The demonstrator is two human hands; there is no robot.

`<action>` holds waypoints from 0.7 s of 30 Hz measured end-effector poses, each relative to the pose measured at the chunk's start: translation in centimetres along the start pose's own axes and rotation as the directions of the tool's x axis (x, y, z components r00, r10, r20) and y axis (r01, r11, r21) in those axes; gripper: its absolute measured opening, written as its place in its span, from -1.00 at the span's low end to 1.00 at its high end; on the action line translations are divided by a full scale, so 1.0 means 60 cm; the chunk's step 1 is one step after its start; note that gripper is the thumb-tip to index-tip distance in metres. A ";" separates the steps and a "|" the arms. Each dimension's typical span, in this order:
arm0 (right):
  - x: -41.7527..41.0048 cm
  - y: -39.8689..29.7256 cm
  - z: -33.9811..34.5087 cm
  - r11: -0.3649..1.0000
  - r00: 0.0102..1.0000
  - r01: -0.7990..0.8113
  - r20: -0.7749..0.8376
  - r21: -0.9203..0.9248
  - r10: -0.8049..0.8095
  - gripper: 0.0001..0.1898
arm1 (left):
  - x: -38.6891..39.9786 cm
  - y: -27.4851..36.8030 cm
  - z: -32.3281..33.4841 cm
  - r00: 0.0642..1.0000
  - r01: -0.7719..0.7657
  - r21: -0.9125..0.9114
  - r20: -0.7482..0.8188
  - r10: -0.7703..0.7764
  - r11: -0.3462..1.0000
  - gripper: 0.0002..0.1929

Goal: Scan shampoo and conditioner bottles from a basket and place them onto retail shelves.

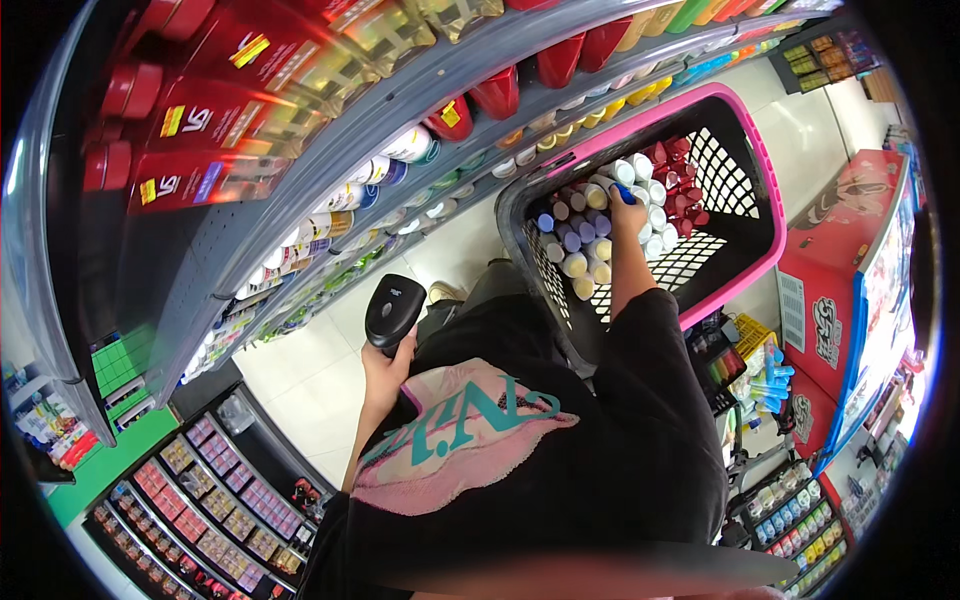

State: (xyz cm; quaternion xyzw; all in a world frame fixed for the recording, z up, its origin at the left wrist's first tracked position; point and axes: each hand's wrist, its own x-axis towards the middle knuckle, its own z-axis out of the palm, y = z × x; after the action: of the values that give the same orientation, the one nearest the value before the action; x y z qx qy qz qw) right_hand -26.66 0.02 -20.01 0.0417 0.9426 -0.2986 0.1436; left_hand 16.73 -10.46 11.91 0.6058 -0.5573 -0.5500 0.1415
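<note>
My left hand (388, 364) grips the handle of a black handheld barcode scanner (395, 311), held up in front of my shirt. To the right, my right hand (628, 215) reaches into a black plastic shopping basket with a pink rim (766, 172). A small blue item (624, 193) shows at its fingertips, over the bottles; what it is cannot be made out. Upright bottles fill part of the basket: white-capped ones (655, 191) beside the hand, dark red ones (679, 199) beyond, and purple-capped ones (583, 229) with cream-capped ones (581, 264) on the near side.
A grey store shelf (420, 86) runs along the left, with red boxed hair products (217, 112) and bottles (330, 225). Red cartons (840, 195) stand to the right of the basket. A rack of small packets (202, 495) is at lower left, above pale floor tiles (315, 405).
</note>
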 end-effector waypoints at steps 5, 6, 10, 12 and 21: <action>-0.028 0.010 -0.115 0.988 0.987 0.136 -0.097 0.075 -0.128 -0.36 | 0.010 -0.025 -0.027 0.992 -0.099 -0.066 0.076 0.104 0.993 -0.88; -0.090 -0.066 -0.175 0.982 0.987 0.161 -0.013 0.097 -0.161 -0.36 | 0.005 -0.028 -0.040 0.992 -0.105 -0.076 0.055 0.109 0.992 -0.88; -0.162 -0.096 -0.301 0.936 0.977 0.210 -0.015 0.284 -0.215 -0.50 | 0.006 -0.038 -0.077 0.974 -0.157 -0.131 0.143 0.175 0.979 -0.89; -0.191 -0.091 -0.353 0.913 0.957 0.287 -0.044 0.289 -0.287 -0.51 | 0.005 -0.041 -0.095 0.959 -0.196 -0.155 0.175 0.222 0.968 -0.89; -0.511 -0.302 -0.538 0.622 0.512 0.655 0.353 0.430 -0.783 -0.43 | -0.017 -0.102 -0.235 0.830 -0.388 -0.235 0.331 0.448 0.891 -0.78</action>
State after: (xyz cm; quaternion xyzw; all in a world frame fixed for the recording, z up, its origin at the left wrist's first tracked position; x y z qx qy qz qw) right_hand -8.29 3.97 24.22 -0.4192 0.7545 -0.4426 0.2429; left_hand 31.77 -13.77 12.64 0.3385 -0.6479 -0.6535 0.1963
